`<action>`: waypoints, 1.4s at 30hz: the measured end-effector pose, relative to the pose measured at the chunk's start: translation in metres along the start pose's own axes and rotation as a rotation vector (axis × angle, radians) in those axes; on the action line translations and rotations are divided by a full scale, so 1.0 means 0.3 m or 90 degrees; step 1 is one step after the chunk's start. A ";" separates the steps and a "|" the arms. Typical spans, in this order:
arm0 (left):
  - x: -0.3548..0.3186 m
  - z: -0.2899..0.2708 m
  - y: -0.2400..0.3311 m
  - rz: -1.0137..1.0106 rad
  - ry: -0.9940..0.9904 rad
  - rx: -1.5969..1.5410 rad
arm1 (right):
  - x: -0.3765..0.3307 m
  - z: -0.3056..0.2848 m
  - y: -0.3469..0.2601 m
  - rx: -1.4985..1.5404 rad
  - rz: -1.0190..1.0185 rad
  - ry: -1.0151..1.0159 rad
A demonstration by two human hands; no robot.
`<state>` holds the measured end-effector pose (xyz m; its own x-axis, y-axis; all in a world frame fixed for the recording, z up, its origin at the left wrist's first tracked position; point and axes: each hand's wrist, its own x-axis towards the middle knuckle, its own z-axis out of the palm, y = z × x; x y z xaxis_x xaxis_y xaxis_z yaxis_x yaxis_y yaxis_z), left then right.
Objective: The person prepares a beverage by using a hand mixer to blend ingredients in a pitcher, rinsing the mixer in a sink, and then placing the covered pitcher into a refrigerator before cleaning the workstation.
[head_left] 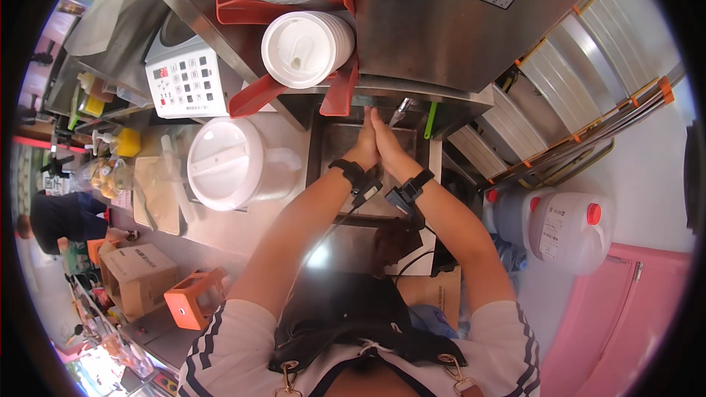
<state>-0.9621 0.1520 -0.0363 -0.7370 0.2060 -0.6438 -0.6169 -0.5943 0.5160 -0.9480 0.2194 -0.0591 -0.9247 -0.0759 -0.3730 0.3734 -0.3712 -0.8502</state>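
My left hand (363, 146) and my right hand (387, 145) are held palm to palm over a metal sink (337, 138). The fingers look stretched out and pressed flat against each other, pointing away from me. Nothing shows between the palms, though their inner sides are hidden. Just right of the fingertips is a metal faucet (400, 112); I cannot make out any running water. A black band with a small device sits on each wrist, and a cable runs from the left one.
Left of the sink stand a white lidded pitcher (220, 164) and a keypad machine (187, 81). White lids (303, 50) in a red holder overhang the sink. A steel cabinet (434, 37) rises ahead. Folded ladders (566, 88) and plastic jugs (562, 228) are at right. Someone bends at far left.
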 end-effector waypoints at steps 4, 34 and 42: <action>0.047 0.086 -0.023 -0.105 -0.172 -0.138 | 0.086 -0.158 -0.023 -0.346 -0.129 -0.003; 0.040 -0.159 -0.016 -0.015 -0.275 -0.324 | -0.036 0.064 -0.039 -0.611 -0.453 -0.156; 0.004 -0.088 0.017 -0.071 -0.218 -0.410 | -0.001 0.005 -0.070 -0.227 -0.167 -0.108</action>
<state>-0.9588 0.1288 -0.0493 -0.7895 0.4598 -0.4066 -0.4856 -0.8730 -0.0442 -0.9558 0.2259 -0.0406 -0.9792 -0.1833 -0.0873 0.0997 -0.0595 -0.9932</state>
